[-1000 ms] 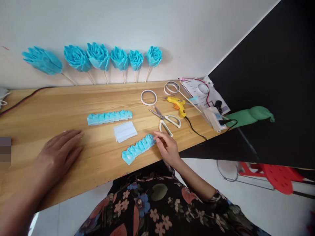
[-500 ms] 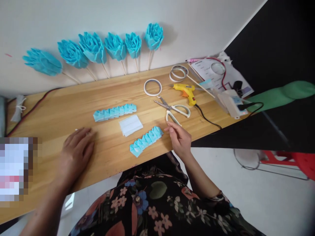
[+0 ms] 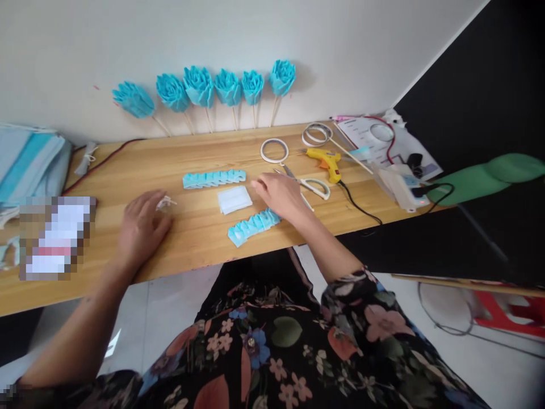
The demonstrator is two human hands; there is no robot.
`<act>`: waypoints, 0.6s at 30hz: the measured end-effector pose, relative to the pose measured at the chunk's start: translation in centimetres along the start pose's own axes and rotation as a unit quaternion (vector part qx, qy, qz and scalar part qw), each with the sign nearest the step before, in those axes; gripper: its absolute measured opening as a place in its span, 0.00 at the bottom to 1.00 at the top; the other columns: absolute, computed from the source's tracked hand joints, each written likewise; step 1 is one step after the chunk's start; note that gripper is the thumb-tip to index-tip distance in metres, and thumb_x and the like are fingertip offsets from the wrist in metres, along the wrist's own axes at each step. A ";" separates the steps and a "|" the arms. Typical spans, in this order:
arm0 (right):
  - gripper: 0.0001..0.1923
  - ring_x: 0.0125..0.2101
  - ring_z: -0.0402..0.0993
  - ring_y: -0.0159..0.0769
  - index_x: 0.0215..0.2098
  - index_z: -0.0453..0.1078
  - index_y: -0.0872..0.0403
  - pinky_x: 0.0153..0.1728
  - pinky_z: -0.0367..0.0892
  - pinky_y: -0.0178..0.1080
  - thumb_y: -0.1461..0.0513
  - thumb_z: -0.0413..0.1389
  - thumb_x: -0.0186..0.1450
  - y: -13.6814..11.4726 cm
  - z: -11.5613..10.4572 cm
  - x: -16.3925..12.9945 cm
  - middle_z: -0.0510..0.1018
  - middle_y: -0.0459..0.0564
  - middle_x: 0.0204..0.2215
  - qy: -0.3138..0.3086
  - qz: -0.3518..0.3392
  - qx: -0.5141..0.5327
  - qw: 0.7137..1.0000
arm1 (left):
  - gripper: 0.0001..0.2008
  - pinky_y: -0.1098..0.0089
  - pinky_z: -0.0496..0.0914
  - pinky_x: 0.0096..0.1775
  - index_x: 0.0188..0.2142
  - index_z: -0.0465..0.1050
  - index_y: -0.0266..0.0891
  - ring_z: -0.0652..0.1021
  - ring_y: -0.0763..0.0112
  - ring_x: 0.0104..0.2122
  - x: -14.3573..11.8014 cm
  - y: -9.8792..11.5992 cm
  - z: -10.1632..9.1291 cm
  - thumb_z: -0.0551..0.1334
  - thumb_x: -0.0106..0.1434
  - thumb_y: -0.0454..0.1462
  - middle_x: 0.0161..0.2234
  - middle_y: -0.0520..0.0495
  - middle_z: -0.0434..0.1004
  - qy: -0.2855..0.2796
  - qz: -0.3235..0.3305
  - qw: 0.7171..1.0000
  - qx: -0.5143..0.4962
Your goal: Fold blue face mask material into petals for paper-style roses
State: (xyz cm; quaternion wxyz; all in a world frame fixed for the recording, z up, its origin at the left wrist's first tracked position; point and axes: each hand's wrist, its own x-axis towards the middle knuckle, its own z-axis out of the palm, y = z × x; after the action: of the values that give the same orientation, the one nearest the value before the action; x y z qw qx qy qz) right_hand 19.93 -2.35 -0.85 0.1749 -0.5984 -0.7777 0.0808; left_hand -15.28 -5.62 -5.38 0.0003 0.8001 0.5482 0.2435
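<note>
Wooden desk (image 3: 128,165) carries everything, running along a white wall. Taking the white folded stack (image 3: 234,199) near the desk's middle as the landmark: behind it, against the wall, a row of blue paper roses on sticks (image 3: 213,91) leans upright. Far to its left sits a pile of pale blue sheets (image 3: 29,159).

Just behind the stack lies one pleated blue strip (image 3: 214,178), its long axis running left to right. In front and slightly right of the stack lies a second pleated blue strip (image 3: 254,226), its long axis slanting from front-left up to back-right, close to the desk's front edge.

Right hand (image 3: 279,194) hovers just right of the stack, palm down, fingers spread and loosely extended toward the stack; its grip pinches nothing. Its heel sits over the back-right end of the nearer strip, so this hand is much the nearer one to both stack and strip.

Left hand (image 3: 142,227) rests flat on the desk well left of the stack, fingers loosely spread, holding nothing, its fingertips beside a small white scrap (image 3: 166,202).

Right of the stack, partly behind the right hand, lie scissors (image 3: 313,186), then a yellow glue gun (image 3: 324,162); behind and right lies a white tape ring (image 3: 275,150).
</note>
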 end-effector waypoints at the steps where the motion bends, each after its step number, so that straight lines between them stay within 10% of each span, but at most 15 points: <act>1: 0.23 0.39 0.79 0.46 0.37 0.76 0.54 0.38 0.65 0.43 0.48 0.46 0.73 -0.4 0.2 1.0 0.83 0.57 0.35 -0.026 0.009 -0.018 0.999 | 0.26 0.44 0.65 0.61 0.65 0.62 0.45 0.70 0.45 0.61 -0.1 0.2 -0.2 0.58 0.69 0.41 0.63 0.42 0.69 0.022 0.002 1.000 0.003; 10: 0.15 0.43 0.78 0.45 0.41 0.77 0.52 0.35 0.61 0.39 0.51 0.58 0.67 -1.3 1.5 3.5 0.84 0.54 0.40 -0.114 -0.010 -0.008 0.993 | 0.21 0.48 0.66 0.61 0.60 0.67 0.46 0.72 0.53 0.60 2.1 6.6 -1.9 0.59 0.68 0.38 0.61 0.45 0.72 0.127 0.040 0.991 -0.014; 18: 0.06 0.36 0.74 0.35 0.38 0.76 0.52 0.32 0.55 0.36 0.60 0.58 0.66 1.0 1.8 3.2 0.82 0.47 0.36 -0.078 -0.052 0.145 0.985 | 0.21 0.53 0.66 0.60 0.59 0.69 0.41 0.75 0.57 0.56 6.5 11.8 0.6 0.58 0.67 0.40 0.56 0.40 0.77 0.020 0.028 0.992 -0.125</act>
State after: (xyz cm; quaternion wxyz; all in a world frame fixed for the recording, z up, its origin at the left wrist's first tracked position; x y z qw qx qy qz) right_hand 19.47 1.13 -2.33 0.2021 -0.5172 -0.7992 0.2301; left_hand -2.87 -4.44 -0.16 0.0823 0.8039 0.4907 0.3257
